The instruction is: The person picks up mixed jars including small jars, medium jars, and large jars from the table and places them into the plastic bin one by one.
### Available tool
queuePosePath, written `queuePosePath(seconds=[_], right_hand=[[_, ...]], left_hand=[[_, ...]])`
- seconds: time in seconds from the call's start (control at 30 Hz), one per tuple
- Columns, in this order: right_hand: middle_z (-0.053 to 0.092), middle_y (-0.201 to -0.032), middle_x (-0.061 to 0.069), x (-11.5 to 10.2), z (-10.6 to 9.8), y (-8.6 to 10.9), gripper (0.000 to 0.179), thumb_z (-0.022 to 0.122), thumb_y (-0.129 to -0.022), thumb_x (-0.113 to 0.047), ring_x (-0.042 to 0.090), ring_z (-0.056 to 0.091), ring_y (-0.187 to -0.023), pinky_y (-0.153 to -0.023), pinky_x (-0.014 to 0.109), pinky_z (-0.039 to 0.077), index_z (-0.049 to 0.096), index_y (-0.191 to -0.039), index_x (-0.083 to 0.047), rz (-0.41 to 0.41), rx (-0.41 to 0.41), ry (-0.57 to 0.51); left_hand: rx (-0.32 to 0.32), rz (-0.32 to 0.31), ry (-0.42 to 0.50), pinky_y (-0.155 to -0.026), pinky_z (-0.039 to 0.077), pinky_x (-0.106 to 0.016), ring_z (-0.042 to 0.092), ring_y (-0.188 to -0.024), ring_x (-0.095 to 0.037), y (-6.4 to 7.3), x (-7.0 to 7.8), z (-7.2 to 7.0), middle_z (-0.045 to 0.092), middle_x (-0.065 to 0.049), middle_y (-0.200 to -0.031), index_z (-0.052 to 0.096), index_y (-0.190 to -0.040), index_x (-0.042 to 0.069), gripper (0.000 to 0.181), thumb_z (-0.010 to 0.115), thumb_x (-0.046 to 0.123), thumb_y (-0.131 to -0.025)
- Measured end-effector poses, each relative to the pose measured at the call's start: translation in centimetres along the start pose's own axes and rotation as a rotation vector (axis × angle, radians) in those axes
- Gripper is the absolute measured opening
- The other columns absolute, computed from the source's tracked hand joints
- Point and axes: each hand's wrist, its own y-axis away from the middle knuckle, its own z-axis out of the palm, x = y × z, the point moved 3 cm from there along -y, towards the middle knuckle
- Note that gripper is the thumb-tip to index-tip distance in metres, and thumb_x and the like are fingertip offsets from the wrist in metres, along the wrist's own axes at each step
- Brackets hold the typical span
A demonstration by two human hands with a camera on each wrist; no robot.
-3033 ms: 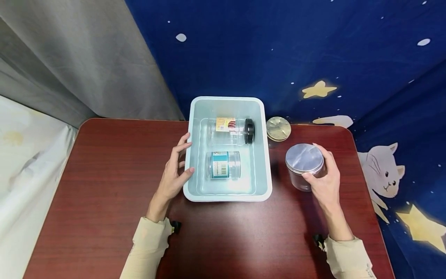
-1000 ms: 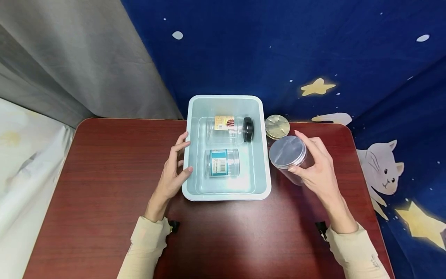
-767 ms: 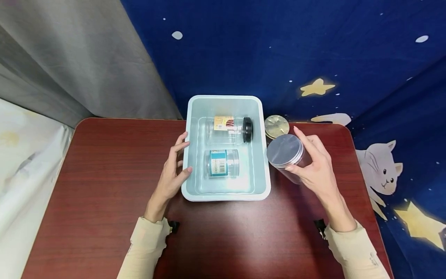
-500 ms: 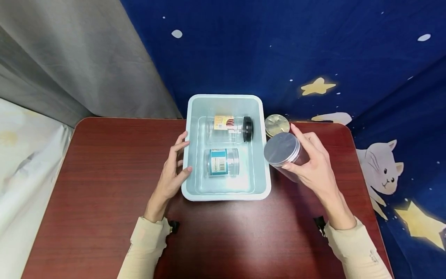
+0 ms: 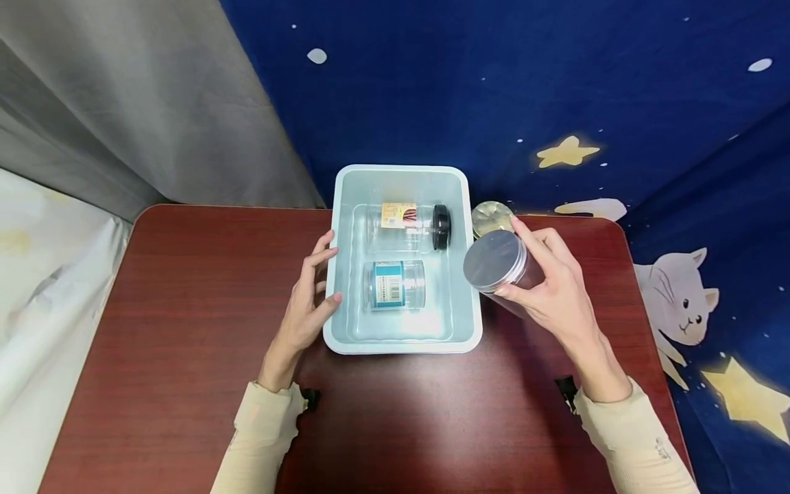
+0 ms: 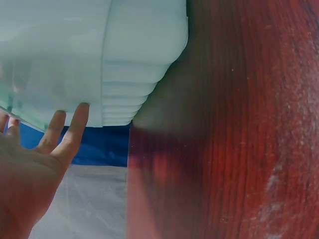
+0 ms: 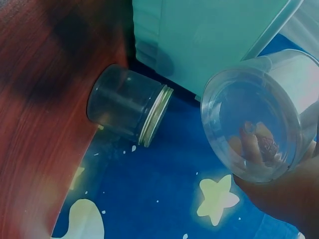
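My right hand (image 5: 564,295) grips a clear jar with a silver lid (image 5: 490,261), thumb and fingers round it near the lid. The jar is tilted toward the bin, and its lid overlaps the bin's right rim in the head view. In the right wrist view the round see-through base of this jar (image 7: 249,124) faces the camera. My left hand (image 5: 302,309) touches the left rim of the pale blue bin (image 5: 401,348) with spread fingers. Inside the bin lie a jar with a black lid (image 5: 398,216) and a jar with a blue label (image 5: 389,285), both on their sides.
A clear jar with a gold lid (image 5: 490,214) stands on the table right of the bin, partly behind the held jar. The dark red table (image 5: 185,309) reaches a starry blue curtain (image 5: 395,82) at the back. A grey curtain (image 5: 154,103) hangs at back left.
My right hand has lifted the silver-lidded jar off the table at right, tilted it, and carried it left to the bin's rim. The left hand has stayed at the bin.
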Motion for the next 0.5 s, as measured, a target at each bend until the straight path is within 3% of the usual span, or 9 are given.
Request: queuePosePath(seconds=[0.27,0.5], right_hand=[[0.057,-0.108,0.008,-0.13,0.29,-0.17,0.101,0.098,-0.053,-0.015,0.016,0.052,-0.102,-0.087,0.018,0.036,0.055,-0.144,-0.022,-0.011,-0.022,0.049],[0.057,-0.107,0.009,-0.43,0.4,-0.53,0.1,0.097,-0.055,-0.025,0.018,0.053,-0.101,-0.086,0.019,0.036,0.053,-0.145,-0.023,-0.021,-0.039,0.063]], left_hand=[[0.0,-0.004,0.009,-0.093,0.049,-0.028,0.037,-0.141,-0.034,-0.06,-0.08,0.03,0.02,-0.005,-0.164,0.036,-0.15,0.011,0.063,0.063,0.02,-0.094],[0.018,-0.006,0.008,-0.091,0.05,-0.028,0.042,-0.132,-0.047,-0.09,0.01,0.1,0.021,-0.004,-0.164,0.037,-0.149,0.011,0.07,0.062,0.047,-0.095]])
